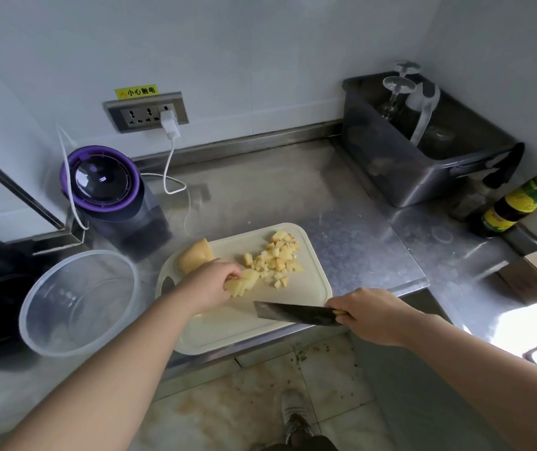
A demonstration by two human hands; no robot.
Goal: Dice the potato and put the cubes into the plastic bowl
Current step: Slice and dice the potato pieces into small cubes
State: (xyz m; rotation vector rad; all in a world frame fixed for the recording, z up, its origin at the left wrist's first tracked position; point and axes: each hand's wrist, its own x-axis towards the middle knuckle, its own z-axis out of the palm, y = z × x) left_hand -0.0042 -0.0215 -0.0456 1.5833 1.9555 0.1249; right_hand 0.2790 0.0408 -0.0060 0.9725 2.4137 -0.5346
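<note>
Head view is showing the dicing partway done. Left hand [213, 283] is curling its fingers over a small stack of potato strips [244, 283] at mid-board, pinching them together. Right hand [368, 315] is wrapping fully round the handle of the cleaver [296, 314], whose blade is hovering over the near edge of the cutting board [228, 333], apart from the strips. A pile of finished cubes [276, 258] is lying toward the board's far right corner. An uncut potato chunk [195, 255] is sitting at the far left edge, just behind the left hand. The plastic bowl [32, 320] is standing left of the board on the steel counter [358, 229], apparently holding no cubes. Judgement: the step in hand is crosscutting the strips. Done well, the left fingertips are tucking back, knuckles guiding the blade, strips squared and lying flat, and the cleaver is dropping straight at even spacing to match the existing cubes. Risk: strips fanning or sliding under the blade.
</note>
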